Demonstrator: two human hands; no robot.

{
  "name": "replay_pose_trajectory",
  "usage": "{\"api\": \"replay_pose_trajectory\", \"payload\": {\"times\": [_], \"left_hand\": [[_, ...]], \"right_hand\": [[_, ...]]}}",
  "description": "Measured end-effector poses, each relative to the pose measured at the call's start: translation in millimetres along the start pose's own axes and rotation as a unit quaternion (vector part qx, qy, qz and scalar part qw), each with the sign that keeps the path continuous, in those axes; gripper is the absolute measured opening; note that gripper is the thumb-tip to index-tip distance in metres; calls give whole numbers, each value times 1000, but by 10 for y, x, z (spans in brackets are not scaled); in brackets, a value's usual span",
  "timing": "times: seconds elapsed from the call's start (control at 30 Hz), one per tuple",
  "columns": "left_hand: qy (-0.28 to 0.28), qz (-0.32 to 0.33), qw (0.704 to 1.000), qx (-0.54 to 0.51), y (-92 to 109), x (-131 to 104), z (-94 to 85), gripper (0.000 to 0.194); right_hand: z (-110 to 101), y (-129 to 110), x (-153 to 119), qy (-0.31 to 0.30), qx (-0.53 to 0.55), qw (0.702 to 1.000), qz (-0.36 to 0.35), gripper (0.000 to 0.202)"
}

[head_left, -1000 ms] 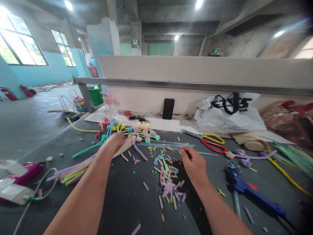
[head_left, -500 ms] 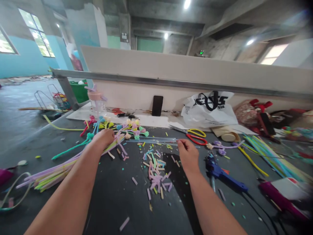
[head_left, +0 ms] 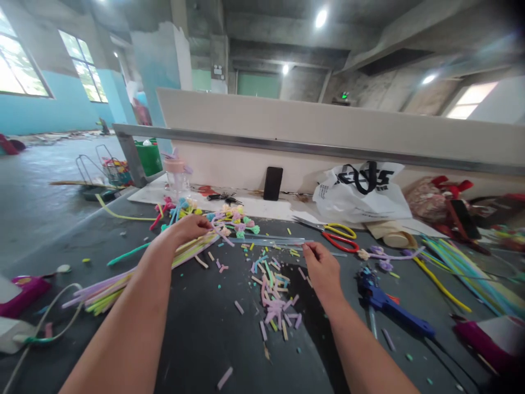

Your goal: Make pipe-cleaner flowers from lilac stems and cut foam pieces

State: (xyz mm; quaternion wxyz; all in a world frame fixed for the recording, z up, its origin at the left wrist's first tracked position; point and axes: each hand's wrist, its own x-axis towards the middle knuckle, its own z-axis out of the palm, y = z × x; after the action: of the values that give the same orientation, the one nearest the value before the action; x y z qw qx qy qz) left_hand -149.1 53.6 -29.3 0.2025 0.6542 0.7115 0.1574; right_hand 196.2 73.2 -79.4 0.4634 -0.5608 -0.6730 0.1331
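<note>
My left hand (head_left: 192, 229) is closed, fingertips curled down at a pile of pastel pipe-cleaner flowers (head_left: 235, 218); what it grips is hidden. A bundle of long pipe cleaners (head_left: 118, 287) lies under and beside its forearm. Clear glue sticks (head_left: 268, 241) lie crosswise between the two hands. At their right end, my right hand (head_left: 322, 266) pinches with thumb and forefinger on a glue stick. Short cut pipe-cleaner pieces (head_left: 273, 290) are scattered below and between the hands. Scissors (head_left: 338, 239) with red and yellow handles lie just beyond the right hand.
A blue hot glue gun (head_left: 394, 309) with a cable lies right of my right forearm. A phone (head_left: 273, 184) leans on the back panel, beside a white bag (head_left: 363, 194). More pipe cleaners (head_left: 463, 271) lie far right. A clear cup (head_left: 176, 178) stands back left.
The view has turned left and slightly up, so everything sits further right and lower. My left hand stays at the flowers; my right hand has shifted slightly toward me at the glue sticks.
</note>
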Motion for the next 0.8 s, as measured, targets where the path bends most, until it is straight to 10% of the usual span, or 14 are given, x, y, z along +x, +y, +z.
{"api": "replay_pose_trajectory", "payload": {"times": [0.27,0.5,0.8], "left_hand": [[-36,51,993,-104,-169,-56,-18,19],[-50,94,989,-101,-236,-33,-30,17],[-114,93,989,-14,-193,-12,77,23]], "right_hand": [[260,-470,-112,-96,-3,991,-94,24],[940,-1216,10,-214,-6,958,-191,17],[1342,-1325,119,-282,4,944,-172,13]]}}
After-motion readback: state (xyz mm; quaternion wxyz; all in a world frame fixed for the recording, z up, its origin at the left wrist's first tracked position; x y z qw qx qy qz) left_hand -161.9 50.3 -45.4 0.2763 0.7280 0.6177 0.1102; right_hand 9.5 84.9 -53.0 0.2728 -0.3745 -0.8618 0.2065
